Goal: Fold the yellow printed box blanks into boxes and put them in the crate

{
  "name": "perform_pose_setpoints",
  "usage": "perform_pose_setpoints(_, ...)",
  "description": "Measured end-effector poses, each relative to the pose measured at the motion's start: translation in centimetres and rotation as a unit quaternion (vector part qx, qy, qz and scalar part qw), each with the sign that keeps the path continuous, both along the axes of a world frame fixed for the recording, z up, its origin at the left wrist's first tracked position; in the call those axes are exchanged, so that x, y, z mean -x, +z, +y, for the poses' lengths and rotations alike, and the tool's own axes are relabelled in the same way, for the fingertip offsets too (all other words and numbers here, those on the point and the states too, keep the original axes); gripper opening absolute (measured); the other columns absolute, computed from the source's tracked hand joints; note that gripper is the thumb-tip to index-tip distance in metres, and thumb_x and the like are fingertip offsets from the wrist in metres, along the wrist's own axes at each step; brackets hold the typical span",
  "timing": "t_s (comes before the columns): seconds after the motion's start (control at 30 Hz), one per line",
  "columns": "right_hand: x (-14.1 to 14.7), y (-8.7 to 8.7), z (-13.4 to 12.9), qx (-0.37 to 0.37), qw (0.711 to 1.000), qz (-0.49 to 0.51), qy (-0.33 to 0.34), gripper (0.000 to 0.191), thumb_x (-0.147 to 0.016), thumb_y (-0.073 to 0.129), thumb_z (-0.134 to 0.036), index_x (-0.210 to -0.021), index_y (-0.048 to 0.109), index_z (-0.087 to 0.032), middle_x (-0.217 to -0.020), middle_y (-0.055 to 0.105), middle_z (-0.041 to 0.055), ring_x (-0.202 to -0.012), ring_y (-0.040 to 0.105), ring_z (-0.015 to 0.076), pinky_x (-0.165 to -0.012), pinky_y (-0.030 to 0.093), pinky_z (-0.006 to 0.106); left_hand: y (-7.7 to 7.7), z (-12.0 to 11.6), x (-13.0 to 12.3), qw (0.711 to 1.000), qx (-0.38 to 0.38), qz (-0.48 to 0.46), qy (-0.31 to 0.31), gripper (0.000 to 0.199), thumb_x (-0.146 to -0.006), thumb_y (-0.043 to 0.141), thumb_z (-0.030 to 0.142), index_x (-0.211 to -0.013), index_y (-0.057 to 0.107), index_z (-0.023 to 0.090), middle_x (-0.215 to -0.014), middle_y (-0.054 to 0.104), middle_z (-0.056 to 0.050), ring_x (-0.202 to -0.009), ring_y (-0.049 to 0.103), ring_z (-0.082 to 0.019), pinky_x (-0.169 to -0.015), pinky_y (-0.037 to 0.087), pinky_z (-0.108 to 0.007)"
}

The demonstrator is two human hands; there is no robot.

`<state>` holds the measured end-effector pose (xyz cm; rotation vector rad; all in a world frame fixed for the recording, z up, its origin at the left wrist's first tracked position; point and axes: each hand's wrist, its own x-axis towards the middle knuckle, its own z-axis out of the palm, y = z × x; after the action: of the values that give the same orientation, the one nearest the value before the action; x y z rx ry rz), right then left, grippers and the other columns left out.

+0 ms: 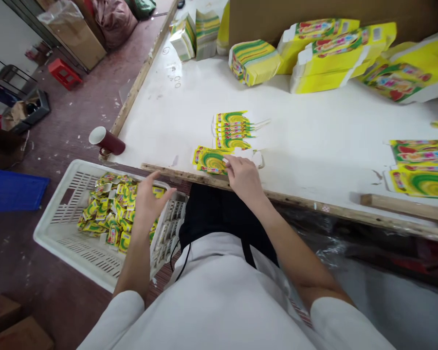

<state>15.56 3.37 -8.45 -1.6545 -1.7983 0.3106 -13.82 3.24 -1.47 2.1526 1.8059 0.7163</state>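
My left hand point(148, 201) is over the white plastic basket point(58, 238), fingers spread, holding nothing. In the basket lies a heap of small yellow-green boxes point(111, 214). My right hand point(243, 177) touches the right part of a flattened yellow-green carton point(209, 159) at the table's front edge, with its fingertips close together on the white flaps. Just behind that carton, a row of overlapping flat cartons point(233, 130) lies on the white table point(314, 141).
Along the back of the table stand stacks of yellow cartons point(259, 61). A dark red mug point(111, 142) is at the left corner. More flat cartons point(423, 170) and a wooden strip point(405, 206) lie at the right. A red stool point(63, 73) stands on the floor.
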Motion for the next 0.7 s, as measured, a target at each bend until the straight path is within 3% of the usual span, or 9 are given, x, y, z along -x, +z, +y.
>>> perform_pose_setpoints(0.1, 0.6, 0.1, -0.3, -0.006, 1.000, 0.001, 0.007, 0.042, -0.091, 0.056, -0.020, -0.134, 0.057, -0.015, -0.108, 0.071, 0.0164, -0.100, 0.061, 0.0339, -0.092, 0.049, 0.050, -0.9, -0.1, -2.9, 0.995, 0.042, -0.061, -0.067, 0.050, -0.080, 0.074, 0.043, -0.122, 0.062, 0.020, -0.120, 0.071, -0.010, -0.116, 0.065, -0.028, -0.105, 0.048, -0.047)
perform_pose_setpoints(0.2, 0.8, 0.5, -0.4, 0.006, 1.000, -0.002, 0.016, 0.042, -0.087, 0.059, -0.014, -0.130, 0.057, -0.016, -0.108, 0.069, 0.0162, -0.099, 0.061, 0.0336, -0.092, 0.050, 0.050, -1.4, -0.1, -5.0, 0.988, 0.074, -0.099, -0.090, 0.048, -0.081, 0.074, 0.041, -0.123, 0.061, 0.020, -0.120, 0.071, -0.011, -0.117, 0.065, -0.027, -0.105, 0.048, -0.047)
perform_pose_setpoints(0.3, 0.8, 1.1, -0.6, -0.009, 1.000, 0.021, 0.004, 0.043, -0.083, 0.060, -0.010, -0.125, 0.056, -0.016, -0.108, 0.066, 0.0155, -0.100, 0.060, 0.0328, -0.092, 0.051, 0.050, -2.5, -0.1, -6.2, 0.970, 0.104, -0.206, -0.075, 0.061, -0.079, 0.075, 0.041, -0.132, 0.052, 0.021, -0.127, 0.067, -0.013, -0.121, 0.064, -0.025, -0.104, 0.050, -0.045)
perform_pose_setpoints(0.4, 1.1, 1.7, -1.3, -0.027, 0.992, 0.120, 0.006, 0.044, -0.080, 0.059, -0.009, -0.123, 0.051, -0.017, -0.099, 0.063, 0.0106, -0.094, 0.062, 0.0276, -0.089, 0.053, 0.047, -4.0, -0.1, -7.9, 0.924, 0.096, -0.369, -0.038, 0.081, -0.074, 0.079, 0.051, -0.140, 0.040, 0.024, -0.134, 0.060, -0.015, -0.120, 0.064, -0.023, -0.099, 0.054, -0.040)
perform_pose_setpoints(0.53, 1.8, 2.7, -2.5, 0.018, 0.950, 0.303, 0.073, 0.042, -0.081, 0.063, -0.014, -0.119, 0.046, -0.022, -0.087, 0.059, 0.0003, -0.076, 0.062, 0.0172, -0.073, 0.055, 0.034, -4.4, 0.5, -11.2, 0.854, 0.110, -0.507, -0.045, 0.082, -0.075, 0.072, 0.065, -0.140, 0.039, 0.027, -0.129, 0.064, -0.011, -0.116, 0.066, -0.023, -0.097, 0.056, -0.040)
perform_pose_setpoints(0.63, 2.3, 3.1, -3.0, 0.056, 0.902, 0.408, 0.126, 0.042, -0.082, 0.068, -0.025, -0.117, 0.045, -0.026, -0.090, 0.061, -0.0002, -0.077, 0.063, 0.0155, -0.070, 0.055, 0.030, -3.2, 1.2, -13.2, 0.814, 0.140, -0.559, -0.067, 0.069, -0.087, 0.050, 0.071, -0.139, 0.042, 0.026, -0.130, 0.064, -0.012, -0.120, 0.065, -0.025, -0.099, 0.055, -0.043)
perform_pose_setpoints(0.7, 2.8, 3.3, -3.2, 0.058, 0.882, 0.444, 0.150, 0.043, -0.083, 0.071, -0.034, -0.116, 0.045, -0.026, -0.092, 0.062, 0.0006, -0.081, 0.064, 0.0162, -0.072, 0.056, 0.031, -2.3, 1.5, -14.1, 0.805, 0.159, -0.566, -0.077, 0.066, -0.092, 0.032, 0.071, -0.134, 0.047, 0.023, -0.125, 0.065, -0.013, -0.118, 0.065, -0.025, -0.099, 0.055, -0.044)
